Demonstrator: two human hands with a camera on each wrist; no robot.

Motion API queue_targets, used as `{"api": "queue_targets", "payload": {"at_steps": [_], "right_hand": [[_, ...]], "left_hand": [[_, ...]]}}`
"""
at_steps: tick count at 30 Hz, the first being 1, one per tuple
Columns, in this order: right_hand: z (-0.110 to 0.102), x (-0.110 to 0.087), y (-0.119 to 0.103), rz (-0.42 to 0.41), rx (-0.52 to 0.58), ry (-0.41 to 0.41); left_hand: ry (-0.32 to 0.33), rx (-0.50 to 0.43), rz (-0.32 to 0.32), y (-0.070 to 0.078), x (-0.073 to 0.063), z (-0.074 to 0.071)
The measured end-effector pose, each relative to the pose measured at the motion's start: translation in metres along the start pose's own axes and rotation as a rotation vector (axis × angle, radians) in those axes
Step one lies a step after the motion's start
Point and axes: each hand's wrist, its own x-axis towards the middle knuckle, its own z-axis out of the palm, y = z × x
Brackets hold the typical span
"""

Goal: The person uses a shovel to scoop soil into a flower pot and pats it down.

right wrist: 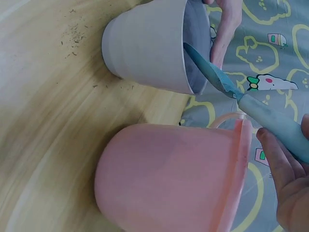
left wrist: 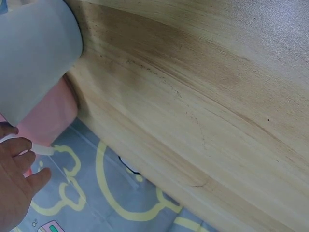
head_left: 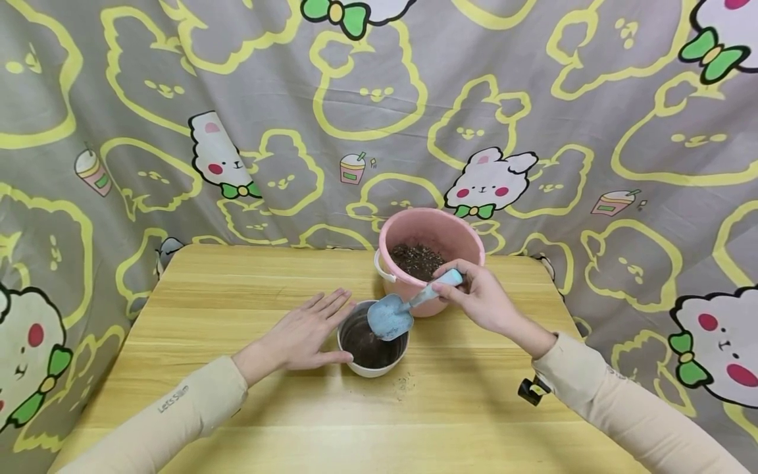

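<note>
My right hand (head_left: 482, 299) grips the handle of a light blue trowel (head_left: 391, 317). The trowel's blade tilts down over the mouth of a white pot (head_left: 372, 372), with specks of soil on it. Dark soil (head_left: 368, 349) lies inside the pot. On the pot's left side, my left hand (head_left: 304, 332) rests at the rim with its fingers spread and straight. Behind the pot stands a pink bucket (right wrist: 164, 179) holding dark soil (head_left: 417, 260); the right hand is in front of its near rim.
The pot and bucket stand on a wooden table (head_left: 237, 296). Loose soil crumbs (head_left: 404, 385) are scattered just right of the pot. A white handle (head_left: 383, 266) hangs on the bucket's left side. A patterned curtain (head_left: 266, 99) rises behind the table.
</note>
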Motion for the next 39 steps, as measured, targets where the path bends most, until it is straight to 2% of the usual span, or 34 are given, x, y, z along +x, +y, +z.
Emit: {"api": "queue_targets", "payload": {"at_steps": [8,16,22,29,33,39], "right_hand": [[-0.001,-0.004,-0.008,-0.078,-0.093,0.02],[0.002,-0.005,-0.003,-0.111,-0.102,0.025],[0.001,-0.005,0.004,-0.065,-0.023,0.031],[-0.001,-0.006,0.014,0.035,0.154,0.017],[-0.007,-0.005,0.016,0.088,0.242,0.021],[-0.023,-0.005,0.013,0.109,0.322,0.056]], "left_hand": [[-0.009,0.009,0.001,0.0,0.0,0.0],[-0.001,0.023,0.012,-0.001,0.0,-0.001],[-0.014,0.033,0.004,-0.001,0.0,0.0],[-0.001,0.022,0.011,0.0,0.001,0.0],[-0.001,0.028,0.008,-0.001,0.001,0.0],[-0.006,0.033,0.016,-0.001,0.001,-0.003]]}}
